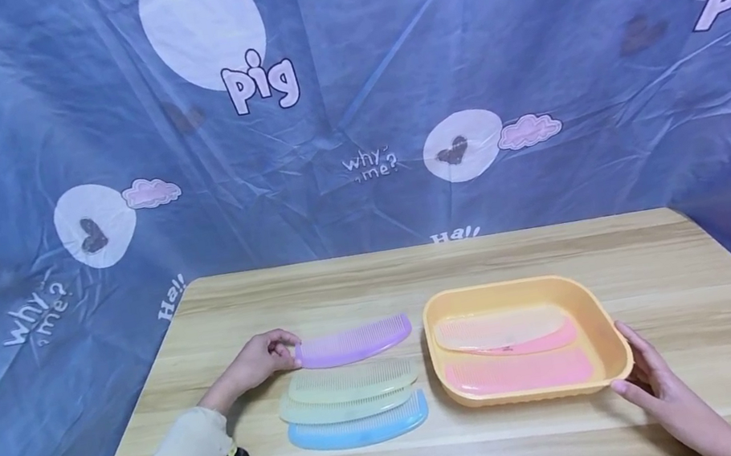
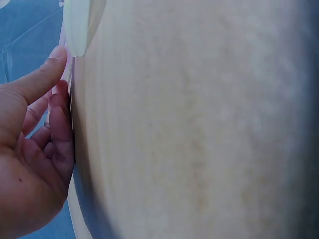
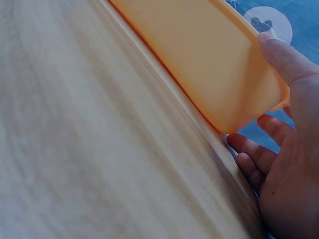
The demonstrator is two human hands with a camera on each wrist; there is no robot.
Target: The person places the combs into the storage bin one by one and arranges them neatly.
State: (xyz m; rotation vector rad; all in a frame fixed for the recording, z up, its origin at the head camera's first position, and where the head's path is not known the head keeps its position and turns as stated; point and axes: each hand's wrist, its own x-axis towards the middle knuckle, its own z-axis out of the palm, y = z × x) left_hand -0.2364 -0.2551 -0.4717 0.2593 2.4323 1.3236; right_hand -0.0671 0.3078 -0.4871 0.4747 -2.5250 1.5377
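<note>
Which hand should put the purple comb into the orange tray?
Probably the left hand: it already pinches the purple comb at its end. The right hand rests against the orange tray corner.

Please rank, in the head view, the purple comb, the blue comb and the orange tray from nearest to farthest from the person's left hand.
From the left hand:
1. Purple comb, pinched at its left end by that hand.
2. Blue comb, front of the comb stack, toward the person.
3. Orange tray, farther right, with the right hand at its near right corner.
</note>
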